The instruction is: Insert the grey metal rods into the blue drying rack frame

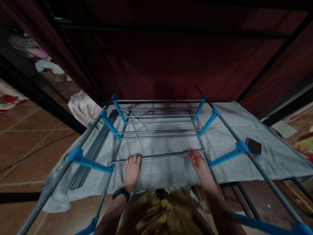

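Grey metal rod (163, 155) lies aslant above cloth (168, 174), ends near blue brackets (93, 164). Your left hand (132, 167) wraps rod; your right hand (197, 162) pinches near right end (lightly, seemingly). Uneven pull could skew rod, knocking left end against bracket.

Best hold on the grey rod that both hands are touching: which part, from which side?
Likely near both ends, from above and the near side. The grey rod is long, thin and lies crosswise, so two spread grips should steady it.
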Tool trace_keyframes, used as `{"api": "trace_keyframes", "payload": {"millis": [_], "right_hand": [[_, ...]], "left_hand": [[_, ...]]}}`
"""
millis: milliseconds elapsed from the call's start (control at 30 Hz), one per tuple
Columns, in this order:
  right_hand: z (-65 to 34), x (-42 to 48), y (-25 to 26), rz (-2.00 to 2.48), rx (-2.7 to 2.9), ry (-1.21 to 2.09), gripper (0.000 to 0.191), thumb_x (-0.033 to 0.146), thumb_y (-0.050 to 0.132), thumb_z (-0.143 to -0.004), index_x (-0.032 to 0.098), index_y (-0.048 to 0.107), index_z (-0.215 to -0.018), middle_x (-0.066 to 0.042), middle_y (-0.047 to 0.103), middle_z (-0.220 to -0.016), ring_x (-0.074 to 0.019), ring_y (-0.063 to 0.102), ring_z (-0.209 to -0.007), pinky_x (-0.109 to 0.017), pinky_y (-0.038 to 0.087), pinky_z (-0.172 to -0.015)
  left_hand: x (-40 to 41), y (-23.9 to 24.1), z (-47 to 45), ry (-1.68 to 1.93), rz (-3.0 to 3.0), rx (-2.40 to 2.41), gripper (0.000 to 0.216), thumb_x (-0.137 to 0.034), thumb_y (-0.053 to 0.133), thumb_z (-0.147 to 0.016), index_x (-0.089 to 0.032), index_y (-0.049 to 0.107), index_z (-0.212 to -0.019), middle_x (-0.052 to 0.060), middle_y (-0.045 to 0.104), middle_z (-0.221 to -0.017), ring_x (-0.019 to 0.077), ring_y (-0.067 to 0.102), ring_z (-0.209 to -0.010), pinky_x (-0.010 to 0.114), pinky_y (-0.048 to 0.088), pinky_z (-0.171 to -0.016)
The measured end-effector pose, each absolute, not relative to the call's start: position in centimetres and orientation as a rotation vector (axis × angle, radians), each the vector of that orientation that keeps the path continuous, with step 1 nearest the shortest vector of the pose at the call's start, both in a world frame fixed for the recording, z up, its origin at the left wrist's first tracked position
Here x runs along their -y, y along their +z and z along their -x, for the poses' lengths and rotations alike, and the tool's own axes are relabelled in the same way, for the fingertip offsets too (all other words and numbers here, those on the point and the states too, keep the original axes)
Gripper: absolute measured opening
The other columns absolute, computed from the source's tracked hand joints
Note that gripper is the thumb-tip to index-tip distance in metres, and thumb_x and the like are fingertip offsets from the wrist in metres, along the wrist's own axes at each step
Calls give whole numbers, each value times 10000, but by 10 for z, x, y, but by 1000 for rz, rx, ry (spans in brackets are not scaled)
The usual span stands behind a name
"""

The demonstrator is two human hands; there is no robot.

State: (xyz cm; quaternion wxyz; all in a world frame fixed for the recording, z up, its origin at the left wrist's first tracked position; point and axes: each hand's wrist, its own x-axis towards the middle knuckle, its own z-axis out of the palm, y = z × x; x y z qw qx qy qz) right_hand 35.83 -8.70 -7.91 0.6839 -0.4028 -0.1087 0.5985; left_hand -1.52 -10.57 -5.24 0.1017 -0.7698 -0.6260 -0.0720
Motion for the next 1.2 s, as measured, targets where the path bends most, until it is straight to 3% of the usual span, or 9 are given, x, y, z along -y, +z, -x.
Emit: {"api": "trace_keyframes", "payload": {"millis": [367,800,1033,1200], "right_hand": [[-366,82,-86,1059,217,1326,45,175,686,-776,220,683,-784,-58,759,-827,-185,750,-803,-313,645,-734],[-372,78,-78,1102,21,1308,148,101,535,-827,211,613,-769,-56,756,-771,-174,747,-712,-302,650,-677],[-361,71,-68,905,19,1242,124,106,674,-765,223,642,-789,-21,759,-787,-176,737,-702,-323,648,-701],[-354,71,-72,810,91,1208,137,171,777,-766,222,652,-792,-11,756,-815,-148,729,-746,-264,624,-718]], "left_hand": [[112,-52,15,-273,2347,1888,394,-79,425,-941,-190,621,-1265,116,637,-1212,250,561,-1113,435,426,-1015],[102,-42,7,-262,2434,1804,438,-33,386,-924,-161,618,-1272,115,646,-1203,244,571,-1102,432,412,-1036],[91,-47,14,-216,2356,1812,465,-40,357,-905,-158,649,-1247,136,670,-1177,263,583,-1085,443,420,-1008],[88,-48,14,-216,2348,1741,470,-42,360,-893,-152,646,-1250,132,674,-1116,255,591,-1030,434,411,-998]]}}
